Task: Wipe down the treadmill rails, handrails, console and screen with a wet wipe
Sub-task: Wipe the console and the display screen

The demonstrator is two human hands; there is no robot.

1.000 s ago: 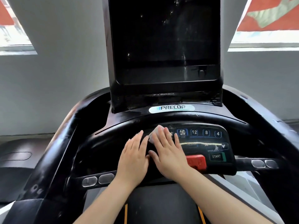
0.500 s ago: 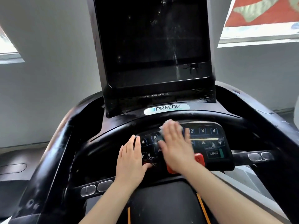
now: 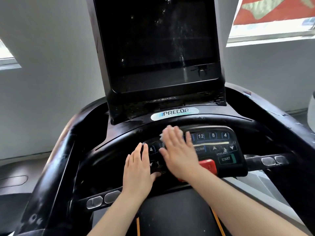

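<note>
A black treadmill console with numbered keys, a START key and a red stop button lies in front of me. My right hand presses a white wet wipe flat onto the middle of the keypad; only the wipe's edge shows past my fingertips. My left hand rests flat on the console's left side, fingers straight. The dark screen rises above, streaked with spots. The curved black handrail arcs just beyond the keypad.
Side rails run down both sides, with silver grip sensors on the left bar and more sensors on the right bar. The belt lies below. Grey walls and windows stand behind. A white object shows at the right edge.
My right hand has slid the wipe rightward across the keypad, uncovering keys on the left. My left hand stayed on the console's left side. The view shifted slightly.
</note>
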